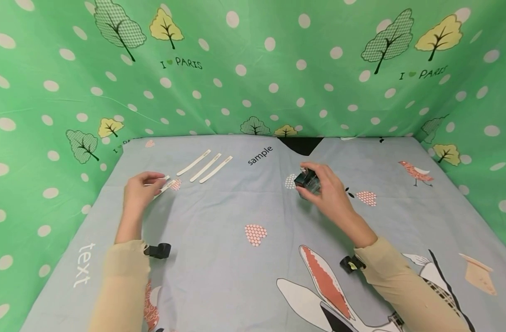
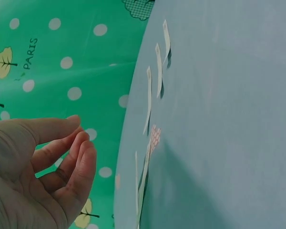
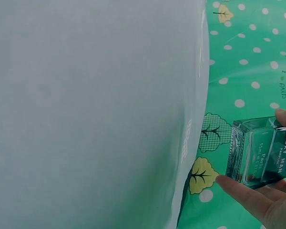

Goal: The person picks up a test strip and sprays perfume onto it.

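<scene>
My left hand (image 1: 139,192) is above the left side of the table, thumb and fingers loosely bent towards each other. In the left wrist view nothing shows between those fingertips. Two white paper test strips (image 1: 166,186) lie on the cloth below that hand, partly hidden by it in the head view. Farther off, three more white strips (image 1: 205,167) lie side by side at a slant, small print near their far ends. My right hand (image 1: 328,191) grips a dark glass perfume bottle (image 3: 262,152) above the cloth, a finger on the spray top (image 1: 304,170).
A grey-blue printed cloth (image 1: 219,267) covers the table. Green dotted curtains (image 1: 253,74) hang along the back and sides. A small black camera (image 1: 158,250) is strapped on the left wrist, and another camera (image 1: 352,264) on the right.
</scene>
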Motion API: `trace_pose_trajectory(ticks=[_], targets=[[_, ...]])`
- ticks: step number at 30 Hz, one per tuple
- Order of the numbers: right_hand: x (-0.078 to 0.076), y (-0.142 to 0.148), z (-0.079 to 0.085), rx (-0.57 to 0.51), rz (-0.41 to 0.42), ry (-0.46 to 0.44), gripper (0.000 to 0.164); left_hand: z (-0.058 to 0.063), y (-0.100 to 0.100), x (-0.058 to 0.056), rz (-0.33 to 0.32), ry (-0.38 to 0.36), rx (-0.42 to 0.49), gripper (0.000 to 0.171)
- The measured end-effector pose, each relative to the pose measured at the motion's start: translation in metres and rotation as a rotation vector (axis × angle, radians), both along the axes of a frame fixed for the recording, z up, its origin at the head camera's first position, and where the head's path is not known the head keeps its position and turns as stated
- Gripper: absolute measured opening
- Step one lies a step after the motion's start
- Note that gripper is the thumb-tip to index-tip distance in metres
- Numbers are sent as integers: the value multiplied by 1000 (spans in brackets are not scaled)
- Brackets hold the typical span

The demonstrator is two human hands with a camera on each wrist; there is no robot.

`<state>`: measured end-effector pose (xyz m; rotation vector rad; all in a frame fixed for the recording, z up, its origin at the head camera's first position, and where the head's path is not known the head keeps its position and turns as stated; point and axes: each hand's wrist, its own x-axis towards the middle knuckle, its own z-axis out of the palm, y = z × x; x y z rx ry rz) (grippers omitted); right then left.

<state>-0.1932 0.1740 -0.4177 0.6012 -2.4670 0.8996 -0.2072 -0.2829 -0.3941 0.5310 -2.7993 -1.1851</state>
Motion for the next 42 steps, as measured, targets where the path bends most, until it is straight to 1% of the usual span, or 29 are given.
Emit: trace_pose_trajectory(ticks=[9,12,18,22,29,36,42], targets=[[1,-1,0,3,2,7,59,0,8,-3,-48,48,2,35],[1,-1,0,3,0,5,59,0,11,-5,-62,50,4,36],[1,-2,0,0,2,-3,59,-3,18,-7,-85,78,49,35],[0,-2,-1,2,3,2,59,-5,23,-10,-90,98,46,33],[-1,-2,-2,3,16,25,59,-9,32,-16,-80,77,30,32],[-1,-2,-2,1,23,43,59,-11,37,-19,-107,109,39,31],[0,-1,-2,9,19,38,59,-17,44,-23,-116,121,56,30]])
